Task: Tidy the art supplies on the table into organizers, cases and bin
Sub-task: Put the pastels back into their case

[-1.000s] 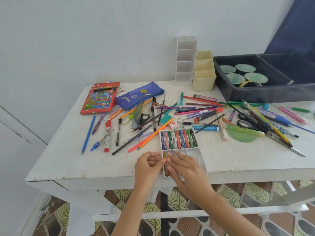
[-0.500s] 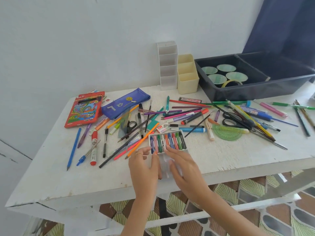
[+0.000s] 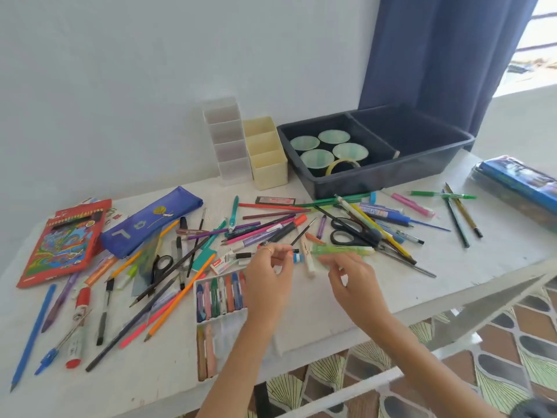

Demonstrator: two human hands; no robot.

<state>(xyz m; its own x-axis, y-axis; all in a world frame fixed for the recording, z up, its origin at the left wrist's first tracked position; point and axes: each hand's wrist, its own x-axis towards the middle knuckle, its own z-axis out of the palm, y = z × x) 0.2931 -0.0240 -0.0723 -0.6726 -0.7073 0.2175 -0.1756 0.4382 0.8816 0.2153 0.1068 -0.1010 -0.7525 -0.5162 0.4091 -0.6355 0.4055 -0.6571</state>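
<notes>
Head view: crayon case [image 3: 219, 298] partly beneath the left hand [image 3: 269, 277].

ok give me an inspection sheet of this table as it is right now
surface: white table, paint worn.
job's things: open crayon case at the front edge; white organizer and cream organizer by the wall; dark bin holding four cups and a tape roll.
clutter: pens and pencils scattered mid-table; black scissors; red pencil box, blue pouch.
grippers: left hand blurred, grip unclear; right hand loosely curled, nothing seen in it.
cables: nothing seen.
surroundings: white wall, blue curtain, tiled floor.
</notes>
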